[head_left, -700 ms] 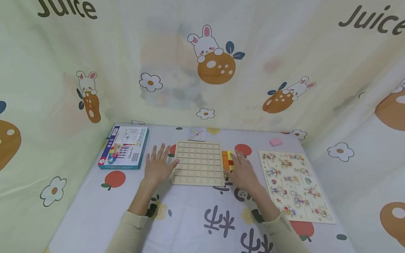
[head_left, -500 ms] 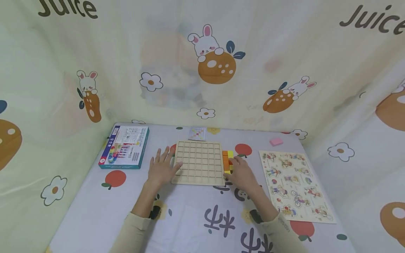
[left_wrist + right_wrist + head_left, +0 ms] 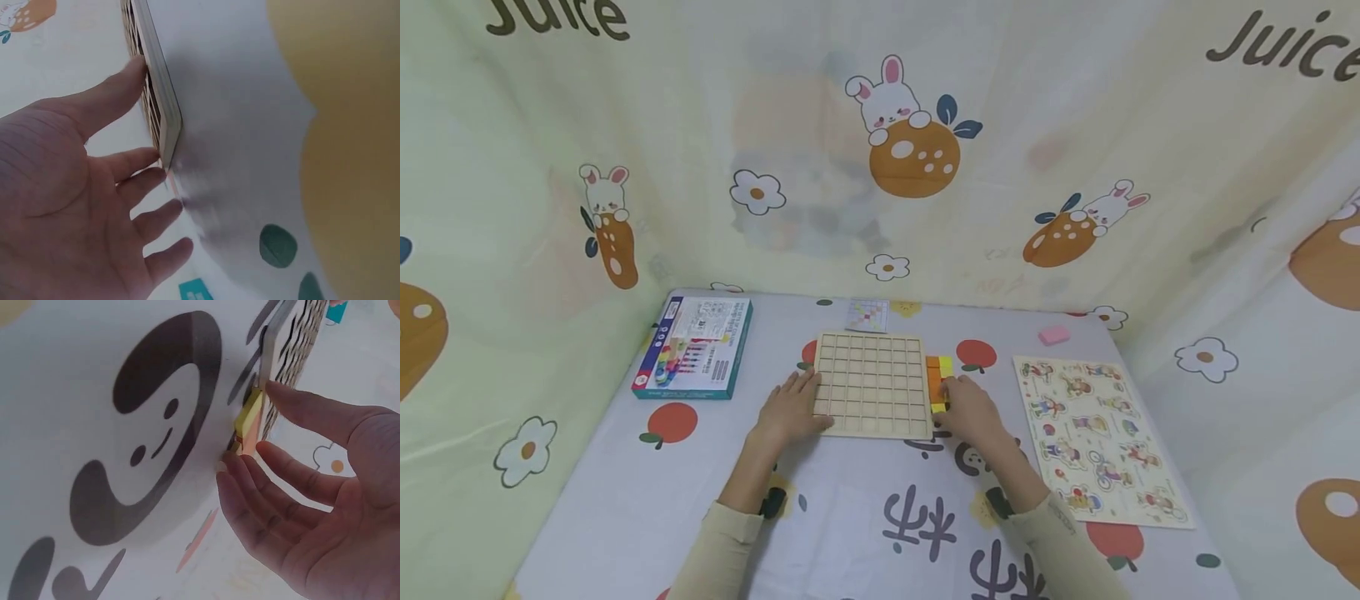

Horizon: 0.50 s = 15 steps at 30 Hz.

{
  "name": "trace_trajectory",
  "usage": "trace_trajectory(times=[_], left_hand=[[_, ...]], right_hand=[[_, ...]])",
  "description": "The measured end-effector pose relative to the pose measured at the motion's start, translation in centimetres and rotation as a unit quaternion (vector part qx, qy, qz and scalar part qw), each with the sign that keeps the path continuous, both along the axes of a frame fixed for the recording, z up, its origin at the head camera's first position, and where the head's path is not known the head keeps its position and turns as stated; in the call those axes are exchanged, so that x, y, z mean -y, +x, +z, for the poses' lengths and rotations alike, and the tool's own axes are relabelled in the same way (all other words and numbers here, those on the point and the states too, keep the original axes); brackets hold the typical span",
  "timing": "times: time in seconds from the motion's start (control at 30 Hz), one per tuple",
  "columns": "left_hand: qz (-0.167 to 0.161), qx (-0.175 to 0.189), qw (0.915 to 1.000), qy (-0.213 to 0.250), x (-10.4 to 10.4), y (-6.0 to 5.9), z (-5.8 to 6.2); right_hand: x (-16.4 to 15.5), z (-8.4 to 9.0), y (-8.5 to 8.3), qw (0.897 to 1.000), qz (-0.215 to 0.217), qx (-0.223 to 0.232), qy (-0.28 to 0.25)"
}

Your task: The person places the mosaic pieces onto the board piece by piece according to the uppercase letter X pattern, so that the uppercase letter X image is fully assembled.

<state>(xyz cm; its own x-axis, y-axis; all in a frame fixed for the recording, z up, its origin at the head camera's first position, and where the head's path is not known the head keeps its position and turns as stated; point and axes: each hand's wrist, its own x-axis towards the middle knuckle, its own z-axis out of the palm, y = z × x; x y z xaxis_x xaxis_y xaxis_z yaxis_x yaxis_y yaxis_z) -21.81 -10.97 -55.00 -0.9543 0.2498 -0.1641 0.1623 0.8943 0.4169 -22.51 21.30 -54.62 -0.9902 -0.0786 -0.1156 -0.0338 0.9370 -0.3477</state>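
Observation:
A pale wooden grid board [image 3: 871,383] lies flat on the cloth. My left hand [image 3: 787,410] rests at its left edge, fingers on that side and thumb over the front left corner. In the left wrist view the left hand [image 3: 81,187] has its fingers relaxed and spread. Orange and yellow blocks [image 3: 934,377] lie together along the board's right edge. Against their outer side are the loosely bent fingers of my right hand [image 3: 973,413], which hide some of them. In the right wrist view its thumb is at the board's edge beside a yellow block [image 3: 249,415].
A flat picture box [image 3: 695,348] lies at the back left. A small printed card [image 3: 867,316] lies behind the board. A pink block [image 3: 1054,335] sits at the back right, beyond a sheet with cartoon figures [image 3: 1093,442]. Printed curtains [image 3: 820,150] surround the table.
My left hand has come right and down onto the board's left edge. The right hand's fingers, straighter before, have bent and drawn in against the blocks. The board looks unmoved.

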Motion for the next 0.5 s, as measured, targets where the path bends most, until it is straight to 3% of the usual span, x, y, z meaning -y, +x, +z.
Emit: trace_trajectory(times=[0.5], left_hand=[[-0.038,0.006,0.9991,-0.02,0.69,-0.12,-0.24]], right_hand=[[0.59,0.05,0.2,0.999,-0.012,-0.016,-0.029]])
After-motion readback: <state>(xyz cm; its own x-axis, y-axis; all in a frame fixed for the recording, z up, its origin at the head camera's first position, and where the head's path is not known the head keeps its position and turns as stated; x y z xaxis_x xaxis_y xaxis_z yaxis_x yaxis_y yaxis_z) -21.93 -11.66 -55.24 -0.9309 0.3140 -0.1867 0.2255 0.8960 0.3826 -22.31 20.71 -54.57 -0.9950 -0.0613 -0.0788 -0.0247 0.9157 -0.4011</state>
